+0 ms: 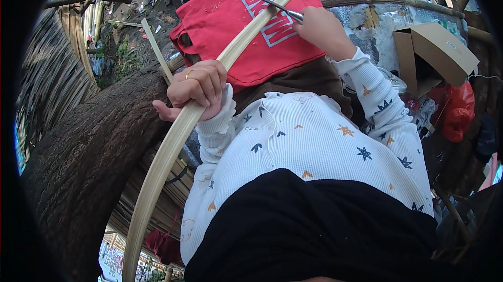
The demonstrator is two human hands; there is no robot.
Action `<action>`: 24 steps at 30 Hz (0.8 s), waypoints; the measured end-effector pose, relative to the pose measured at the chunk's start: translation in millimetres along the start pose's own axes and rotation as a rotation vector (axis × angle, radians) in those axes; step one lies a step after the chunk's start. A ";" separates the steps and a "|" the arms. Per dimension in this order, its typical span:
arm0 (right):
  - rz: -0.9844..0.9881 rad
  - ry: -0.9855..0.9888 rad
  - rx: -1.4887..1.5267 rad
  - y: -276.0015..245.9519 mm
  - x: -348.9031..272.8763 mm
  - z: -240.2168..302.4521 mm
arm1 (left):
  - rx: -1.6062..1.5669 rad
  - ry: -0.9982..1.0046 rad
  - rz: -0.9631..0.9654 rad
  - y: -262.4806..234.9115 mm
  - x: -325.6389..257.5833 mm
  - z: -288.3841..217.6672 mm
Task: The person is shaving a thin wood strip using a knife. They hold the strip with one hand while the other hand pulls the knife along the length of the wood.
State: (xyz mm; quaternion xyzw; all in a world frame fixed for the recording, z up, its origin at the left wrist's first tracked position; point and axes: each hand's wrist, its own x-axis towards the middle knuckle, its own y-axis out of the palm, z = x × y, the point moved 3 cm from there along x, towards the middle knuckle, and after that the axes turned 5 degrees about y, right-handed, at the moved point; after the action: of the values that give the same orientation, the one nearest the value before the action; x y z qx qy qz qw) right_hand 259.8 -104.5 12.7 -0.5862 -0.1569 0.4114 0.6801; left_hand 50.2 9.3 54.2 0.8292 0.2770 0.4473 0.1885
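Strip of pale, fibrous material slants across the whole view, from the top edge above the lap down to the lower left, bowing as it goes. The left hand is wrapped around it near the middle, fingers curled over the top, thumb sticking out to the left, a gold-coloured ring on one finger. Well up from there, the right hand is closed on the handle of a knife, whose narrow blade points to the upper left and crosses over the strip near its top end; whether the edge bites in, I cannot tell. Beneath both lies a red cloth with white print, spread over the lap and dotted with small pale shavings. Just beyond the left hand, a slimmer pale stick leans beside a thick, dark trunk. Over on the right, past the patterned white sleeve, an open cardboard box sits above a red plastic bag.
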 end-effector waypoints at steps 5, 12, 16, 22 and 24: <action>0.142 -0.115 0.236 0.7 -21.5 24.8 | 0.015 0.030 -0.321 -6.7 -10.3 -3.5; 0.286 -0.260 0.819 10.2 -63.9 72.9 | 0.016 0.108 -0.567 -4.9 -2.0 -4.8; 0.557 -0.174 1.185 29.1 -49.8 67.6 | -0.009 0.102 -0.402 -9.3 4.5 -12.9; -0.030 -0.167 0.999 28.5 -48.2 53.2 | -0.064 0.046 -0.442 -0.1 3.3 -11.9; -0.066 -0.157 1.078 22.4 -46.8 57.9 | -0.080 0.074 -0.508 -0.6 -4.0 -11.9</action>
State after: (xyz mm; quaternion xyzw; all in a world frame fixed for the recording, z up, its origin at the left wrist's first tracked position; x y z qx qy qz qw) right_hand 182.4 -101.1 19.8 -0.1167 0.0079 0.4545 0.8830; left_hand 38.2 8.1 57.6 0.7079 0.4653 0.4263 0.3172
